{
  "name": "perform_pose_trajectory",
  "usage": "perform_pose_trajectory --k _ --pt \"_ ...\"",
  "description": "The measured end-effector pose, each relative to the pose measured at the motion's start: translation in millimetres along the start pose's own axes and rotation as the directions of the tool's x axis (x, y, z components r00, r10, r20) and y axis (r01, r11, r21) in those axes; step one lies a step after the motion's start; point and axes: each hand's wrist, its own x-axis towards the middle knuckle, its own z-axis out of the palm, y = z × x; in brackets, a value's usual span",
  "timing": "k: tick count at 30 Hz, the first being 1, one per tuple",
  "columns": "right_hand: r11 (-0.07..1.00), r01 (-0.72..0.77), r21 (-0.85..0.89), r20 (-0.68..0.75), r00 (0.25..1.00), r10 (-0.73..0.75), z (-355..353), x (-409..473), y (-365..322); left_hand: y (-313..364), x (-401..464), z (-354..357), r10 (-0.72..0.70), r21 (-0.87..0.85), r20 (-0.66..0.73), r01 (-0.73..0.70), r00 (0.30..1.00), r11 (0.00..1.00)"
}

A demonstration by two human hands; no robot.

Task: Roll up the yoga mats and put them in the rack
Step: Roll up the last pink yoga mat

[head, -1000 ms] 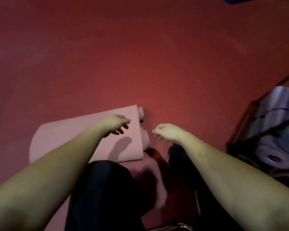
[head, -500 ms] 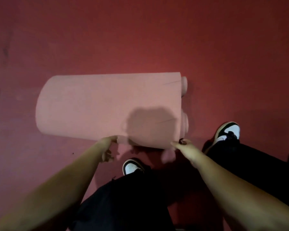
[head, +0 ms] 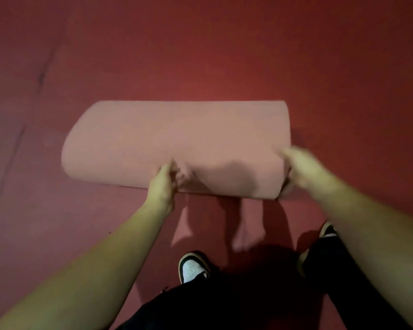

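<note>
Both hands sit on the near edge of the pink yoga mat (head: 177, 139), which lies on the red floor (head: 224, 44) just ahead of my feet. Left hand (head: 163, 179) pinches the mat's near edge about midway along its length, thumb on top and fingers tucked under, puckering the foam there. Right hand (head: 301, 170) is smeared by motion; it looks wrapped around the mat's right-hand end, but I cannot tell how tightly the fingers are closed.

What the next move turns on, as I judge it, is the roll's long axis: it runs left to right across my view, square to my arms, with the bulk of the mat lying away from me, beyond both hands. The left end of the roll reaches well past my left hand and is unsupported, so a lift may let that side sag or loosen. My right hand is the one at an end; the left is nearer the middle.

No rack shows in this view. One white and black shoe (head: 193, 267) stands near the mat. I can read no brand, label or writing anywhere
</note>
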Motion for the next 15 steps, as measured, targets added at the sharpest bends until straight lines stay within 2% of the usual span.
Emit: perform_pose_trajectory --k 2,4,6,7,11,12,13,14,15 --pt "0.976 0.156 0.152 -0.081 0.986 -0.145 0.5 20.7 -81.5 42.6 1.6 23.9 0.276 0.134 0.06 -0.282 0.959 0.95" --pt "0.966 0.222 0.133 -0.092 0.973 -0.211 2.0 30.0 -128.9 75.9 0.5 46.2 0.461 0.308 0.047 -0.452 0.886 0.837" --pt "0.977 0.158 0.144 -0.058 0.987 -0.151 3.2 29.0 -135.2 90.8 -1.1 60.7 0.545 0.446 -0.083 -0.458 0.835 0.769" --pt "0.984 0.102 0.143 -0.032 0.995 -0.099 3.7 23.8 -129.4 91.9 -2.9 64.1 0.538 0.478 -0.17 -0.408 0.826 0.778" --pt "0.984 -0.008 0.179 -0.024 1.0 0.013 6.9 -15.1 -102.7 66.2 -2.3 52.2 0.362 0.419 -0.405 -0.181 0.839 0.89" --pt "0.979 -0.025 0.201 -0.017 0.999 0.029 6.7 -21.0 -94.2 58.3 0.6 43.1 0.256 0.302 -0.47 -0.119 0.845 0.946" --pt "0.976 -0.017 0.217 -0.024 0.999 0.023 5.0 -25.4 -86.8 52.2 -0.4 34.9 0.106 0.103 -0.492 -0.063 0.864 0.993" --pt "0.973 -0.013 0.23 -0.004 1.0 0.015 2.6 -30.0 -73.9 47.3 -6.3 27.0 -0.054 -0.138 -0.459 -0.012 0.887 0.99" --pt "0.973 -0.029 0.23 0.02 0.999 0.025 2.5 -37.8 -61.8 43.3 -9.3 19.6 -0.159 -0.318 -0.378 0.033 0.912 0.948"
